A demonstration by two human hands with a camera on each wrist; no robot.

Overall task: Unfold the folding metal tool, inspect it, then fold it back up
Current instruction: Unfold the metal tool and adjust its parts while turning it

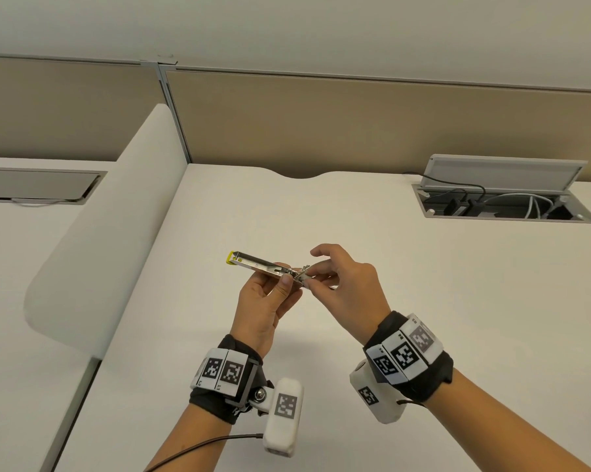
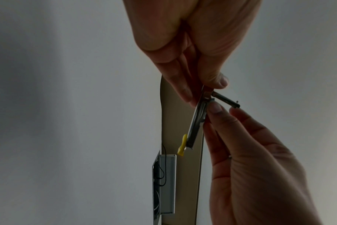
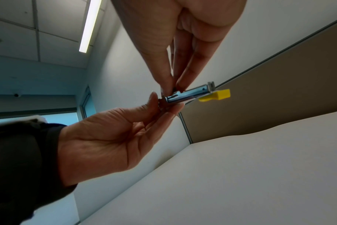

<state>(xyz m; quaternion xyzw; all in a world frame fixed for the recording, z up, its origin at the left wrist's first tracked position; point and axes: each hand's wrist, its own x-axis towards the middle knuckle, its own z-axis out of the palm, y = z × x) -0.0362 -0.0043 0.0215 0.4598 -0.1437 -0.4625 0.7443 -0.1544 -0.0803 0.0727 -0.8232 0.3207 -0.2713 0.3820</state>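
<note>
the folding metal tool [image 1: 257,266] is held in the air above the desk [image 1: 355,267], between the two hands: the left hand [image 1: 265,310] is under its near end and the right hand [image 1: 345,284] at its right end, with the tool's far end pointing left, toward the divider panel [image 1: 110,240] standing along the desk's left edge. behind the tool, the partition wall [image 1: 355,124] runs along the desk's back edge. the cable box [image 1: 501,202] is set into the desk at its back right, with its lid [image 1: 501,172] raised behind the opening and cables [image 1: 525,201] lying inside.
</note>
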